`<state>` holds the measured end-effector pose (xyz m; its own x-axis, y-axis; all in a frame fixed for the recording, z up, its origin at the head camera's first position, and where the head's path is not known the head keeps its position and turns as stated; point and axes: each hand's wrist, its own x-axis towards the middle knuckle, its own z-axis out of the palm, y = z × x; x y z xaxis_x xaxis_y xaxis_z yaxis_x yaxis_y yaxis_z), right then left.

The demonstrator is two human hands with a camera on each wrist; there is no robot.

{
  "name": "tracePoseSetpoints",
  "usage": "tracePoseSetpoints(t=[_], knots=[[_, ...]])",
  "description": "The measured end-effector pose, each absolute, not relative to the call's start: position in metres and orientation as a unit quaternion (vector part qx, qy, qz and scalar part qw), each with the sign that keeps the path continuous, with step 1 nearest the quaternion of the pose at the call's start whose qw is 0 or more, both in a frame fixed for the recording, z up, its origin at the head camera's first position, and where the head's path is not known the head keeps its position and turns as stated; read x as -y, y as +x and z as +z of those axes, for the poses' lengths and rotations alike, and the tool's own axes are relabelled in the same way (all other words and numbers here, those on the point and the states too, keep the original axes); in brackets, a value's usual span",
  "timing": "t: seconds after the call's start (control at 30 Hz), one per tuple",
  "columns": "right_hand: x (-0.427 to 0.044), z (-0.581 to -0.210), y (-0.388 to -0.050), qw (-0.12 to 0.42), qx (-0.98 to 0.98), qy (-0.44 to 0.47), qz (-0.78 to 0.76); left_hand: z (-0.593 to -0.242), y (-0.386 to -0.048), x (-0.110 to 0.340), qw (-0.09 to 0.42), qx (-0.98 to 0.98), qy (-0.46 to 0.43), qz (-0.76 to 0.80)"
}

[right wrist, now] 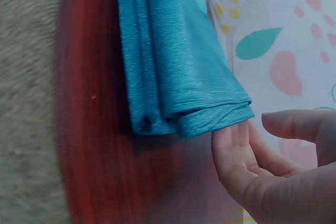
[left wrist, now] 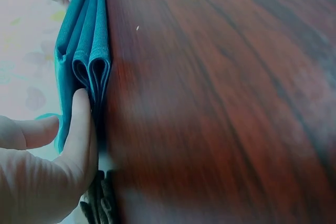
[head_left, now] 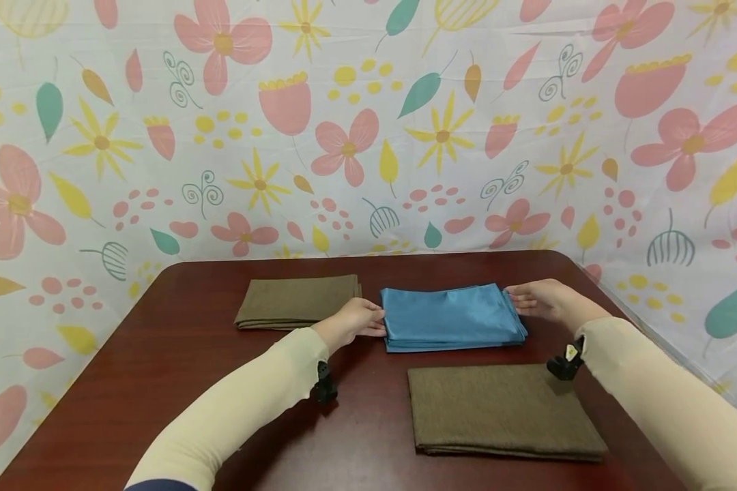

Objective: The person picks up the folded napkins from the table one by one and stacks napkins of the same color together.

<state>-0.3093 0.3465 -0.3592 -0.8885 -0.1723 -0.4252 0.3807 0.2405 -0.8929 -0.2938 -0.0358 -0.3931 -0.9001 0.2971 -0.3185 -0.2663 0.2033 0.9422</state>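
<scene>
A folded blue cloth (head_left: 451, 317) lies on the table in layers. At its left edge is my left hand (head_left: 355, 319); in the left wrist view one straight finger (left wrist: 80, 124) touches the folded layers, while the thumb stands apart from it. My right hand (head_left: 543, 300) is at the cloth's right end. Seen from the right wrist, its fingertips (right wrist: 231, 140) reach the edge of the blue cloth (right wrist: 184, 66), partly hidden by it, and the thumb is held away from the fabric.
A folded brown cloth (head_left: 301, 300) lies at the back left of the dark red table (head_left: 160, 354). Another folded brown cloth (head_left: 503, 409) lies in front of the blue one, below my right forearm. A flower-printed curtain (head_left: 344, 82) hangs behind the table.
</scene>
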Motion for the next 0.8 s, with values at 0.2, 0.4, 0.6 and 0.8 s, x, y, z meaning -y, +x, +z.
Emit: tracePoseSetpoints(t=[0.2,0.4,0.6,0.8], knots=[[-0.345,-0.352,-0.315,0.198,-0.717,0.085,-0.663,-0.387,-0.295,0.043,0.215,-0.741,0.001,0.636],[-0.341,-0.343,-0.317,0.193,-0.701,0.087,-0.681,-0.382,-0.296,0.052,0.205,-0.737,-0.011,0.644],[-0.329,-0.334,-0.319,0.215,-0.681,0.082,-0.695,-0.379,-0.299,0.061,0.191,-0.732,0.0,0.654],[-0.314,-0.327,-0.321,0.226,-0.667,0.068,-0.706,-0.373,-0.301,0.072,0.191,-0.723,0.008,0.664]])
